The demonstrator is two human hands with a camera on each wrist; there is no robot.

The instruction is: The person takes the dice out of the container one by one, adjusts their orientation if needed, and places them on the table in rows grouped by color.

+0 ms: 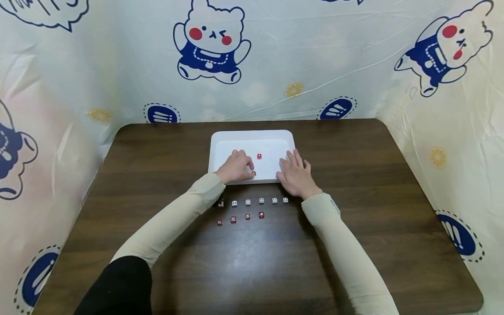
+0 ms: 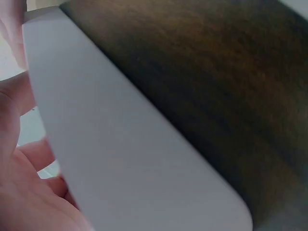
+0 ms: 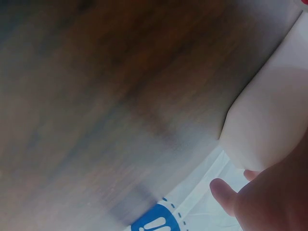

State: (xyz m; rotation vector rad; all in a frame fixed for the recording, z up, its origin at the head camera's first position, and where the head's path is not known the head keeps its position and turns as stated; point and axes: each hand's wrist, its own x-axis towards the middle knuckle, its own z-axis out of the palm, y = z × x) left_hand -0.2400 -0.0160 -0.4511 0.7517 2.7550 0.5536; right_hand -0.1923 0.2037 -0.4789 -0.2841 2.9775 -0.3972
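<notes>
My left hand [image 1: 237, 167] reaches over the near rim of a white tray [image 1: 220, 136], and its thumb and index finger pinch a small red die [image 1: 253, 173] at their tips. The fingers partly cover that die. Another red die [image 1: 259, 156] lies farther back in the tray. At the tray's near right side rests my right hand [image 1: 296, 176], its fingers spread and fairly straight, holding nothing. The left wrist view shows the tray's outer wall [image 2: 115, 130] with the left hand beyond it; no die shows there.
On the brown table [image 1: 354, 245], nearer than the tray, is a row of several white dice [image 1: 247, 202]. A shorter row of red dice [image 1: 247, 216] lies in front of them. A printed curtain [image 1: 275, 52] surrounds the table's back and sides.
</notes>
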